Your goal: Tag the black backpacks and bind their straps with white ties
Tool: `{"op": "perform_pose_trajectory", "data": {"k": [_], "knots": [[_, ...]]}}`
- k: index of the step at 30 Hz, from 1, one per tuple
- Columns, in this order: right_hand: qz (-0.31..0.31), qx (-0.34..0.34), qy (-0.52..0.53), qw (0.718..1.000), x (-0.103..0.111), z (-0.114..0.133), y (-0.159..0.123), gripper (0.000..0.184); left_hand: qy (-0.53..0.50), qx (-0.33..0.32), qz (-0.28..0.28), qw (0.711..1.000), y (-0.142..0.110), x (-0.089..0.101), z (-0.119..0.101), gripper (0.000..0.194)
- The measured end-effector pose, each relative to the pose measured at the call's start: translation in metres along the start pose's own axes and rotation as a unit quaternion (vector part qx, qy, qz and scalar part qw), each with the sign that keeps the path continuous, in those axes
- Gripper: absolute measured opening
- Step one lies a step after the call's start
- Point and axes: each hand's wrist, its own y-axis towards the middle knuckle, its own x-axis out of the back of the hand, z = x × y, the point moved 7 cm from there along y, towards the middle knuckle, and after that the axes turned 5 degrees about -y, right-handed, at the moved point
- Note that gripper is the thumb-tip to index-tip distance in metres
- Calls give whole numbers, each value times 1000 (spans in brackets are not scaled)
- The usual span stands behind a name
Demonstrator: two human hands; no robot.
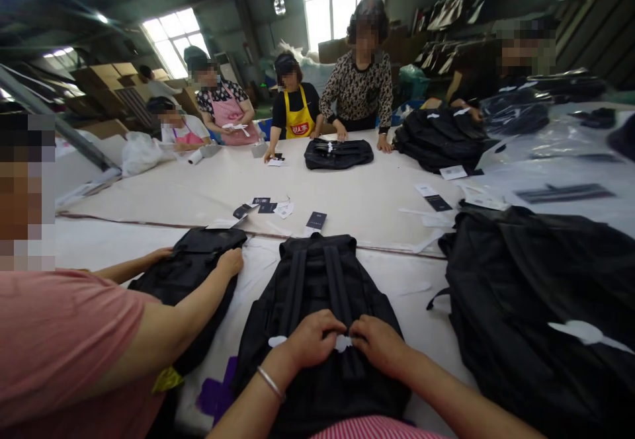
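A black backpack (317, 280) lies on the table in front of me, its two shoulder straps running lengthwise on the upper side. My left hand (313, 338) and my right hand (380, 344) meet over the lower part of the straps. Between their fingertips is a white strip (342, 343), pinched from both sides; its other rounded end pokes out left of my left hand. The strip lies across the straps, and my fingers partly hide it. A metal bracelet (270, 384) circles my left wrist.
A co-worker in pink (74, 340) at my left handles another black backpack (191, 260). More black backpacks (536, 293) lie to my right. Black and white tags (316, 221) are scattered ahead. Several people stand across the table (198, 188), one beside a black bag (342, 155).
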Motion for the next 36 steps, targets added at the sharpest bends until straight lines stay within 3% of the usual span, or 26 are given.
{"op": "perform_pose_trajectory", "data": {"k": [4, 8, 17, 26, 32, 36], "knots": [[10, 9, -59, 998, 4, 13, 7, 18, 41, -16, 84, 996, 3, -7, -6, 17], [33, 34, -46, 998, 0, 24, 10, 24, 104, -5, 118, 988, -3, -12, 0, 10], [37, -22, 20, 999, -4, 11, 23, 21, 113, -8, 90, 990, -6, -13, -2, 28], [51, -13, 89, 995, -7, 3, 29, 22, 231, -40, 146, 961, 4, -20, -4, 15], [26, -20, 79, 996, -10, 4, 33, 6, 261, -52, 105, 958, 0, -26, -3, 21], [24, -31, 128, 991, -1, -17, 25, 3, 258, -47, 44, 964, -27, -10, 12, 14]]}}
